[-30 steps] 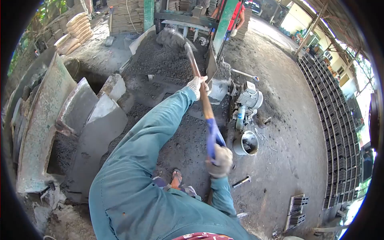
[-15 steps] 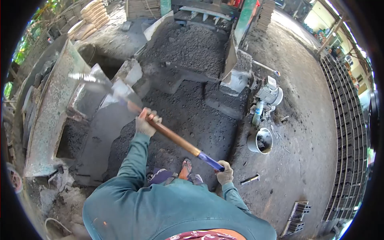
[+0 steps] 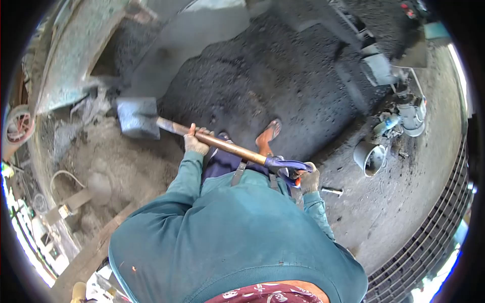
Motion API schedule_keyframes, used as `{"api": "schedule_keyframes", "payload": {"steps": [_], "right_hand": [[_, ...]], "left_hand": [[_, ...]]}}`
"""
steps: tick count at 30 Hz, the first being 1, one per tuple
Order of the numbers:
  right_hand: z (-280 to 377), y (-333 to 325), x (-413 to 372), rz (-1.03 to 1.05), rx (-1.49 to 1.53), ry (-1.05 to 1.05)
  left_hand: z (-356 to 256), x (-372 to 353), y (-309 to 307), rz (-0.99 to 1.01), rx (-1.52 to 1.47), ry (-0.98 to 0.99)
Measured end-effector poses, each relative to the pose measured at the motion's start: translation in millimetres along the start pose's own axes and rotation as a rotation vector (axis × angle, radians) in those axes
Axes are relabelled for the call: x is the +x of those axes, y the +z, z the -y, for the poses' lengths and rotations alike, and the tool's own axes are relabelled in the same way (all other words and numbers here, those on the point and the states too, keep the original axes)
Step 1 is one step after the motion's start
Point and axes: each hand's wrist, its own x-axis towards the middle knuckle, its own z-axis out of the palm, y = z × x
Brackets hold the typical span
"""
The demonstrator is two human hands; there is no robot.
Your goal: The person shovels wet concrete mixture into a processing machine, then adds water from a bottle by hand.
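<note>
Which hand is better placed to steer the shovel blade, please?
Probably left: the left hand grips the shovel shaft nearer the blade; the right hand holds the far blue grip.

Shovel (image 3: 227, 147): one unit, with a grey dust-coated blade (image 3: 137, 118), a brown wooden shaft and a blue grip (image 3: 285, 164). It is held nearly level. The blade lies beyond the left fingers (image 3: 194, 143), over pale grey loose material (image 3: 116, 161). The left fingers are wrapped around mid-shaft. The right fingers (image 3: 309, 179) are closed on the blue grip.
</note>
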Motion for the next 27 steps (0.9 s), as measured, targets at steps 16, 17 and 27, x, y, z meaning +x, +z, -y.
{"api": "schedule_keyframes", "payload": {"steps": [16, 17, 27], "right_hand": [[-49.0, 28.1, -258.5, -0.965, -0.049, 0.537], [-70.4, 18.8, -259.7, -0.942, 0.022, 0.523], [-178.4, 179.5, 8.6, -0.557, 0.219, 0.299]], "left_hand": [[269.0, 8.4, -175.8, -0.309, 0.529, -1.007], [282.3, 12.0, -180.2, -0.294, 0.586, -1.010], [141.2, 326.5, -106.2, -0.265, 0.522, -0.705]]}}
